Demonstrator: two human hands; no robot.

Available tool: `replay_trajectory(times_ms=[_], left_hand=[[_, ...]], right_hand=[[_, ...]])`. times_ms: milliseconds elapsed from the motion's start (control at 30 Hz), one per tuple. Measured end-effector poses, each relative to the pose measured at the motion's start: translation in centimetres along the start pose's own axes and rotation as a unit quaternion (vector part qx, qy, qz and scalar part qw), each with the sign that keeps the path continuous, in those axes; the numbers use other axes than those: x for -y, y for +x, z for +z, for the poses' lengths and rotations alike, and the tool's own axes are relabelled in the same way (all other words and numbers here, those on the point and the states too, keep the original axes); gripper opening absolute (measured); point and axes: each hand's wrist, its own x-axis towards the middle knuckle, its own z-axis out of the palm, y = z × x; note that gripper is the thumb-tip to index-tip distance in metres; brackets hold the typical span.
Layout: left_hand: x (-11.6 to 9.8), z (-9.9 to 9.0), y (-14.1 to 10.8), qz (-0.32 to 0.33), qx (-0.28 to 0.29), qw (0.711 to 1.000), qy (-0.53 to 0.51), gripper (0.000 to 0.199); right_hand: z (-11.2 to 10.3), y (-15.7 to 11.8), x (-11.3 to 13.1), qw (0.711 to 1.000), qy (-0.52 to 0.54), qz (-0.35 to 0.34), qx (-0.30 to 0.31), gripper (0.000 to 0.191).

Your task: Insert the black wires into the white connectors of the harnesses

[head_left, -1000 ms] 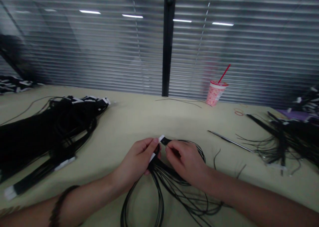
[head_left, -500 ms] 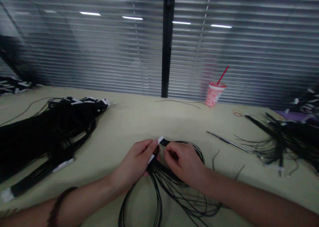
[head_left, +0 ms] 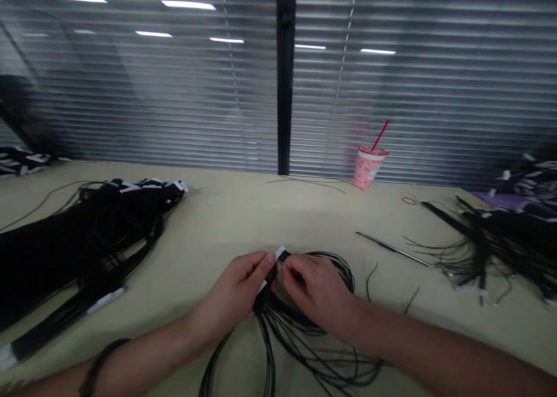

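Observation:
A looped bundle of thin black cables (head_left: pixel 300 345) lies in front of me, with white connectors at its gathered ends. My left hand (head_left: pixel 246 281) is closed on the bundle, its thumb pressed against a white connector (head_left: pixel 280 252) at the top. Close beside it, my right hand (head_left: pixel 319 287) has thumb and fingertips pinched together at the black part just below that connector. What exactly sits between the right fingertips is hidden. Loose cable ends fan out under my right wrist.
Black cable bundles with white connectors (head_left: pixel 87 234) are heaped at the left. Toward the right lie tweezers or a similar slim metal tool (head_left: pixel 394 249), more black cables (head_left: pixel 483 246) and rubber bands (head_left: pixel 409 199). A pink cup with a red straw (head_left: pixel 369 168) stands by the blinds (head_left: pixel 187 107).
The view has shifted slightly, moving the scene a little left and down. My right hand has come slightly closer to the left one; both keep their grip at the connector.

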Motion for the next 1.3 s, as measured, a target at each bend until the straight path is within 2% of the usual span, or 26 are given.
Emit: replay_trajectory(times_ms=[167,300,333,467,567,700,833,933,1000,1167,1300], left_hand=[[-0.2,0.2,-0.2,-0.032,-0.008,0.999,-0.036,0.036],[-0.6,0.3,-0.3,-0.059,-0.042,0.997,-0.028,0.035],[-0.7,0.2,-0.3,-0.061,-0.051,0.997,-0.026,0.035],[-0.7,-0.1,0.0,-0.046,-0.086,0.995,-0.002,0.037],[-0.4,-0.2,0.1,-0.023,-0.098,0.995,0.006,0.037],[-0.4,-0.2,0.0,-0.007,-0.102,0.995,-0.02,0.038],[-0.7,-0.3,-0.2,0.004,-0.137,0.989,-0.051,0.038],[-0.9,-0.5,-0.3,0.007,-0.145,0.986,-0.078,0.036],[-0.9,-0.5,-0.3,0.005,-0.134,0.987,-0.084,0.035],[-1.1,-0.5,-0.1,0.002,-0.104,0.99,-0.095,0.032],[-1.3,-0.4,-0.3,-0.013,-0.09,0.989,-0.113,0.029]], right_hand=[[0.2,0.3,-0.2,1.0,0.012,0.011,-0.005,0.018],[-0.8,1.0,-0.2,0.996,0.043,0.074,0.035,0.01],[-1.3,1.2,-0.3,0.994,0.035,0.096,0.038,0.009],[-3.5,2.0,-1.8,0.986,-0.079,0.143,0.034,0.029],[-4.8,2.6,-3.6,0.973,-0.131,0.165,0.098,0.033],[-5.5,2.9,-4.9,0.96,-0.101,0.182,0.189,0.039],[-5.5,2.7,-5.2,0.96,-0.038,0.172,0.217,0.028],[-5.1,2.6,-6.0,0.964,0.029,0.174,0.199,0.025],[-4.7,2.6,-6.7,0.969,0.053,0.175,0.165,0.026],[-3.7,2.8,-7.5,0.98,0.042,0.192,0.004,0.023],[-3.1,2.7,-7.7,0.971,0.05,0.224,-0.071,0.029]])
